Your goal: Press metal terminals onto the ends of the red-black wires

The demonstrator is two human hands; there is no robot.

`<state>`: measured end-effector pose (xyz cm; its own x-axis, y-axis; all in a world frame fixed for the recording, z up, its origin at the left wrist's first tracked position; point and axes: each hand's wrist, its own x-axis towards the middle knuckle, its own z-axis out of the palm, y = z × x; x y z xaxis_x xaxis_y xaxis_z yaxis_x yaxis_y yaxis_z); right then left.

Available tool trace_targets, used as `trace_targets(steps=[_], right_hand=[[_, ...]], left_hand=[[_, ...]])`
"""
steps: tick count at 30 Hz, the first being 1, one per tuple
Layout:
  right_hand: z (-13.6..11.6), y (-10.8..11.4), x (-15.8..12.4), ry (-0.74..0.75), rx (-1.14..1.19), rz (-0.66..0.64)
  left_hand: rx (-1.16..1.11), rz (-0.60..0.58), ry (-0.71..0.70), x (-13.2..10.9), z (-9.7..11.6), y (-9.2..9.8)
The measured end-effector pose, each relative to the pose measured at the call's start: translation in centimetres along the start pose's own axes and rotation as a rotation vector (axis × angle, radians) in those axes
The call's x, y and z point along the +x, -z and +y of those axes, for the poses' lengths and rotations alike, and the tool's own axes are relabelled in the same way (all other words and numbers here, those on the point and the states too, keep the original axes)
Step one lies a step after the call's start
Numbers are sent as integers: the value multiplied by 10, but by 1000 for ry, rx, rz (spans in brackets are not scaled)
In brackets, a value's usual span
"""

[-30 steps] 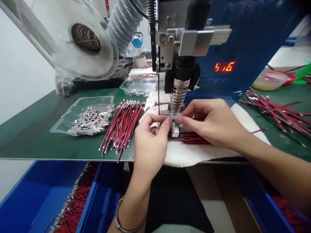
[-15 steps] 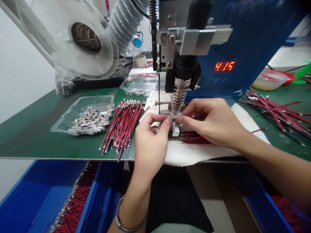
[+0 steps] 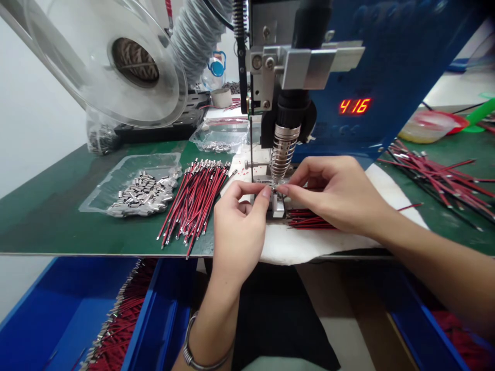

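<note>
Under the spring-wrapped tip (image 3: 284, 152) of the blue machine (image 3: 371, 62), both hands meet at a small metal fixture (image 3: 278, 206). My left hand (image 3: 242, 226) pinches something too small to make out at the fixture's left side. From the right, my right hand (image 3: 336, 196) has thumb and forefinger pressed together beside the tip; what they hold is hidden. Below my right hand, red and black wires (image 3: 309, 219) lie on a white cloth (image 3: 294, 245). A bundle of red-black wires with metal ends (image 3: 199, 198) lies left of my left hand.
A clear tray (image 3: 93, 198) of metal pieces stands at the left, a second tray (image 3: 235, 131) behind. A fume hood (image 3: 170, 87) hangs upper left. More wires (image 3: 444, 180) lie right. Blue bins (image 3: 77, 288) sit below the table edge.
The red display went from 415 to 416. The whole view has shifted slightly; both hands keep their pinched poses at the fixture.
</note>
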<state>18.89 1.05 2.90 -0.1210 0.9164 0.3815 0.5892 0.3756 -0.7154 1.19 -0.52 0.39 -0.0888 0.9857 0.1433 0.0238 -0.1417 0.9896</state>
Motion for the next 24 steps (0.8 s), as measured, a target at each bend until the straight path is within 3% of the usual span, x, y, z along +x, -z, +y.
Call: trace_targets(steps=[13, 24], right_hand=[[-1, 0, -1, 10, -5, 20], [-3, -1, 1, -70, 0, 1]], left_hand=[[-4, -2, -1, 1, 0, 0], [5, 9, -10, 0, 1, 0]])
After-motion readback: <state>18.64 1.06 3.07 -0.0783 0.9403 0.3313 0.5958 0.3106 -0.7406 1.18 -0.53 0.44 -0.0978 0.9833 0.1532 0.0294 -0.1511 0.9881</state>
